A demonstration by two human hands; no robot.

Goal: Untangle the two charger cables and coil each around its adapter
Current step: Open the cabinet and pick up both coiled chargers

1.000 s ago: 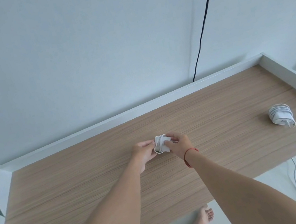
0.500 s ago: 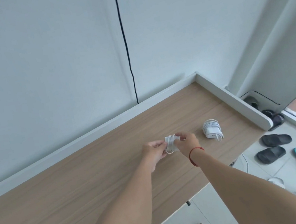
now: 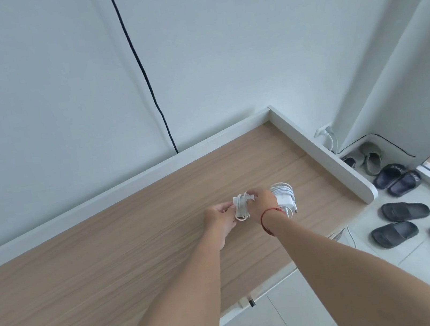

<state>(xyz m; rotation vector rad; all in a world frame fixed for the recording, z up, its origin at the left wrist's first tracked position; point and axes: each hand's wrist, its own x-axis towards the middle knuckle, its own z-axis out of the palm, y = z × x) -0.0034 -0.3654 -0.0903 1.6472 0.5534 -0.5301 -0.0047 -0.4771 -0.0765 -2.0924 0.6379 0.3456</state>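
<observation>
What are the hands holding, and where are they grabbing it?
Both hold one white charger wrapped in its cable: the left hand pinches its left side, the right hand its right end. The other coiled charger lies on the table, unheld.

Pale wall [image 3: 42, 91] behind a wooden desk [image 3: 86, 282]; sandals [image 3: 404, 210] on white tiles [image 3: 392, 261].

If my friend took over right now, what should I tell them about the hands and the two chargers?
The left hand grips the small white charger adapter over the light wooden desk. The right hand pinches the white cable looped round it.
The other white charger lies on the desk beside the right hand with its cable coiled round it: done.
Left to do: tighten the held coil, whose loops look loose, and set it down.
</observation>
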